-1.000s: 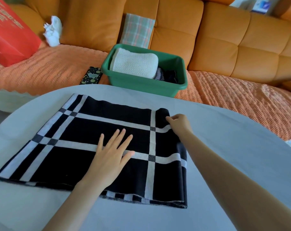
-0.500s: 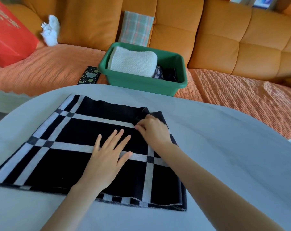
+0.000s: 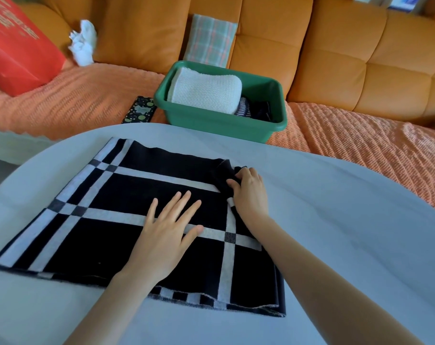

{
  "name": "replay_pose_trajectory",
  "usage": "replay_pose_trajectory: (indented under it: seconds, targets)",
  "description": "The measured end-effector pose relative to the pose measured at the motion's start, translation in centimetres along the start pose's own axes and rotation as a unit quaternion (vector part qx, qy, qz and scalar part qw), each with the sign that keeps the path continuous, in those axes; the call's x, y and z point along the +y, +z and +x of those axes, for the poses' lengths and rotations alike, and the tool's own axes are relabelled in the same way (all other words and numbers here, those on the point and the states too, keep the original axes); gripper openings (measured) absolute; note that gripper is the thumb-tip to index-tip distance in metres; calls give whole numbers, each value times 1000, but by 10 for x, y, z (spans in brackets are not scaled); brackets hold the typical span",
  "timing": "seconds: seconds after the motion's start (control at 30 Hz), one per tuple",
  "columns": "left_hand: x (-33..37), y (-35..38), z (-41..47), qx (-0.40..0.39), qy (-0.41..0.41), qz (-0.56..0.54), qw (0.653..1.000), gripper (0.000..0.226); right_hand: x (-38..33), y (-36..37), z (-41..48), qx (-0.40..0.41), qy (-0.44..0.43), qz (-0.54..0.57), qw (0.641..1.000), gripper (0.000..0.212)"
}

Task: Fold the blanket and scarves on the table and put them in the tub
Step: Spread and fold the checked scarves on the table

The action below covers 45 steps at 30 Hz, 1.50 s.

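Note:
A black scarf (image 3: 107, 235) with white grid stripes lies folded flat on the white round table (image 3: 336, 220). My left hand (image 3: 166, 230) rests flat on its middle, fingers spread. My right hand (image 3: 247, 192) grips the scarf's far right corner, and the cloth bunches under its fingers. Behind the table, on the sofa seat, stands the green tub (image 3: 211, 120). It holds a folded white blanket (image 3: 206, 89) on the left and a striped dark cloth (image 3: 246, 108) on the right.
An orange sofa (image 3: 360, 58) with a ribbed orange cover runs along the back. On it sit a red bag (image 3: 17, 46), a crumpled white cloth (image 3: 83, 46), a plaid cloth (image 3: 209, 41) and a dark patterned case (image 3: 138, 113) beside the tub.
My right hand pulled the scarf's far right corner inward to the left, then shifted back right, still gripping bunched cloth. My left hand stayed flat on the scarf.

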State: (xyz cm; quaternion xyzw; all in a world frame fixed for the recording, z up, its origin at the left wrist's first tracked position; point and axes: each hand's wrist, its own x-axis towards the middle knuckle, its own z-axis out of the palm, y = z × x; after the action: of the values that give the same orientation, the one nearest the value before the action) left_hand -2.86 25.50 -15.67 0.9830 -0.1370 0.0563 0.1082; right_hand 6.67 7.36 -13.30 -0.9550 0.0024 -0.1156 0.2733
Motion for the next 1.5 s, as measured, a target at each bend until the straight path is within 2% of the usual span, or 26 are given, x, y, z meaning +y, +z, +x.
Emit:
replay_pose_trajectory:
  seconds: [0.1, 0.23, 0.3, 0.37, 0.47, 0.5, 0.57, 0.67, 0.73, 0.83, 0.9, 0.97, 1.07, 1.13, 1.23, 1.3, 1.4, 1.5]
  targets:
    - [0, -1, 0, -3, -2, -4, 1000, 70, 4, -6, 3, 12, 17, 77, 997, 18]
    - [1, -2, -1, -3, -8, -19, 1000, 71, 20, -30, 16, 69, 107, 153, 980, 18]
    - [1, -3, -1, -5, -11, -22, 1000, 70, 40, -47, 26, 95, 151, 148, 973, 16]
    - [2, -3, -2, -5, -10, -21, 1000, 70, 61, -52, 31, 57, 162, 76, 982, 18]
    - [2, -3, -1, -3, -10, -21, 1000, 70, 70, -44, 34, 3, 153, 9, 988, 12]
    - [2, -2, -1, -2, -9, -21, 1000, 70, 68, -43, 33, -5, 153, 15, 988, 20]
    - [1, 0, -1, 2, -6, -21, 1000, 69, 60, -46, 28, 10, 136, 38, 990, 39]
    - [0, 0, -1, 7, 0, -24, 1000, 69, 47, -49, -4, 49, 34, 38, 998, 38]
    - [-1, 2, 0, 6, 4, -30, 1000, 69, 47, -44, -36, 0, -50, 5, 999, 33]
    - [-2, 3, 0, 16, 6, -30, 999, 68, 59, -47, -72, -134, -110, -55, 983, 47]
    - [1, 2, 0, 20, 7, -30, 999, 64, 61, -63, -80, -152, -65, 17, 986, 54]
    - [9, -3, -1, 36, 20, -49, 998, 58, 63, -78, -88, -90, -4, 112, 990, 48]
    - [41, -24, -7, 47, 53, -164, 984, 53, 67, -89, -113, -28, -1, 89, 996, 26]
    - [69, -40, -17, -22, 51, -251, 966, 53, 69, -92, -133, -15, -5, 90, 996, 20]
    - [109, -47, -34, -77, 32, -247, 965, 54, 67, -90, -153, -15, -14, 99, 995, 19]
    - [126, -41, -41, -67, 16, -227, 972, 56, 64, -87, -162, -30, -14, 107, 994, 23]
    - [132, -34, -37, -40, -17, -237, 970, 37, 61, -83, -167, -37, 3, 105, 994, 28]
    - [121, -38, -27, -38, -70, -289, 954, 21, 56, -84, -167, -31, 7, 97, 995, 26]
